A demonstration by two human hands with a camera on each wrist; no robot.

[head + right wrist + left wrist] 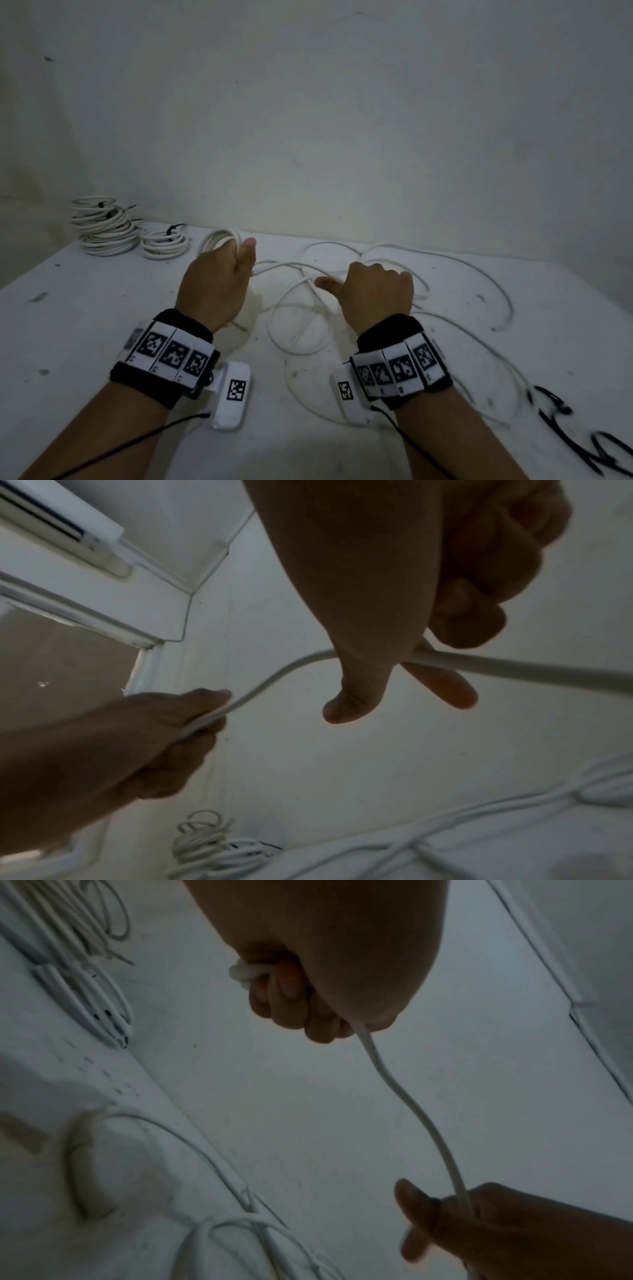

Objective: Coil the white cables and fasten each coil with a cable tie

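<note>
Left hand [219, 281] raised above the white table [102, 342], fingers curled tight round a few gathered loops of white cable [291, 267]; loops bunched in the fist, showing past the knuckles on the far side, thumb up; from the left wrist view, the bundle [245, 973] squeezed at the fingertips, one strand dropping out below the palm. Right hand [373, 294] just beside, also off the table, fingers folded round that same strand, thumb pointing toward the left hand; seen from the right wrist, cable [514, 666] passing between thumb and forefinger and curving across into the left hand [164, 737] — a short slack span between the two. Rest of the cable sprawled in loose loops over the table, mostly under and to the right of the hands. Finished coils [102, 226] stacked at the far left corner against the wall, black ties sticking out; one smaller tied coil [164, 243] just beside the stack. Black cable ties [582, 435] lying near the right front edge — blurred.
</note>
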